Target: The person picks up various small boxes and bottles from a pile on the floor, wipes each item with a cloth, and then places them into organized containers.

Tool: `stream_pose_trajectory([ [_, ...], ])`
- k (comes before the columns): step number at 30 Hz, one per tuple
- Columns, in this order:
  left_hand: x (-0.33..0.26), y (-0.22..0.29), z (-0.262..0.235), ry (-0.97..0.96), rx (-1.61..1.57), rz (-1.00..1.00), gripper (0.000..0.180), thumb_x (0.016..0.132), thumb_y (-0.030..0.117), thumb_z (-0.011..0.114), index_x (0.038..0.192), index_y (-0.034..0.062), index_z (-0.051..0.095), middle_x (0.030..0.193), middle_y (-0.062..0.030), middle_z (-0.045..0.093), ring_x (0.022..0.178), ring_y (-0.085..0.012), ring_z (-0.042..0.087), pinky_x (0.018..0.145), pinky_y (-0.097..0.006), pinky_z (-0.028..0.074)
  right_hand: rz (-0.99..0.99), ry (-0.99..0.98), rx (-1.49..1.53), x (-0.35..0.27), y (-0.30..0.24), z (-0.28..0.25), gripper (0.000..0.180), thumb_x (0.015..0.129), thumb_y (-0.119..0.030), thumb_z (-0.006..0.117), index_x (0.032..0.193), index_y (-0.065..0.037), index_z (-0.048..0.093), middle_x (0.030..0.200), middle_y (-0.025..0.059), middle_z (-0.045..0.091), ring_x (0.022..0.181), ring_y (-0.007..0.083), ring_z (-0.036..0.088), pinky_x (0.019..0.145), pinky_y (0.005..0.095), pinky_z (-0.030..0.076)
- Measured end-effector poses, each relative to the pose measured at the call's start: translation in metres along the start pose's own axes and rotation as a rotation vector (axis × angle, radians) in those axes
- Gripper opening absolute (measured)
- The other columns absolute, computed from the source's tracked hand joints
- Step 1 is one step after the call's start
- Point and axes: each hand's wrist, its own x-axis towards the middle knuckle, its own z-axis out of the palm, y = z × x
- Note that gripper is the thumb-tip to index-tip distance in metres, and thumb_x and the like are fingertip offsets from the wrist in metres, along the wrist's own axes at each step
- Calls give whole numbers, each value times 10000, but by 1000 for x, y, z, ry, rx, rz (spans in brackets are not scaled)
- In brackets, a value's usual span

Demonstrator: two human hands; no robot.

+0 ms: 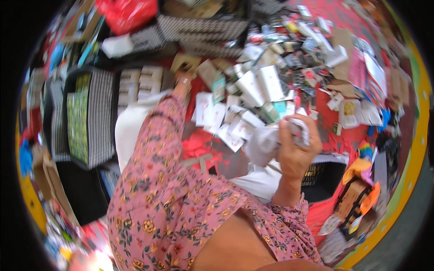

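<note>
My right hand [300, 147] is closed around a bunched pale grey cloth [262, 147], which hangs from the left of the fingers. Stretched far forward, my left hand [184, 77] reaches a tan card box or flap [186, 61] behind the pile; blur hides whether its fingers grip it. Between and beyond my hands lies a loose heap of small white cartons [250, 88], with a mint-green carton [219, 88] among them. Several flat white boxes [204, 108] lie at the heap's near left.
A black-and-white woven basket [100, 117] with green boxes stands left, beside stacked cream boxes [150, 81]. Another woven basket [203, 29] is at the back, near a red plastic bag [126, 13]. A dark basket [318, 185] sits right of my right wrist.
</note>
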Motion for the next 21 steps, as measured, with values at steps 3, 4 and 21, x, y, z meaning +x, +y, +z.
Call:
stream_pose_trajectory([
  [3, 26, 1, -24, -38, 429, 190, 396, 651, 185, 650, 1016, 55, 571, 897, -105, 635, 711, -242, 610, 607, -320, 493, 77, -18, -52, -2, -12, -2, 103, 729, -8, 633, 812, -1, 571, 733, 33, 556, 650, 85, 508, 596, 202, 396],
  [4, 41, -20, -57, 59, 615, 262, 432, 631, 242, 665, 1012, 58, 576, 928, -122, 633, 766, -275, 619, 660, -337, 500, 65, -44, -35, -3, -20, -1, 101, 729, 0, 626, 812, 3, 570, 737, 38, 550, 650, 90, 501, 599, 203, 389],
  [21, 98, -66, -32, 183, 470, 9, 498, 606, 270, 719, 1009, 17, 571, 975, -132, 618, 920, -258, 587, 784, -319, 457, 157, -121, -93, 3, -26, 4, 157, 704, -38, 618, 805, 21, 513, 682, 72, 473, 623, 140, 430, 582, 249, 324],
])
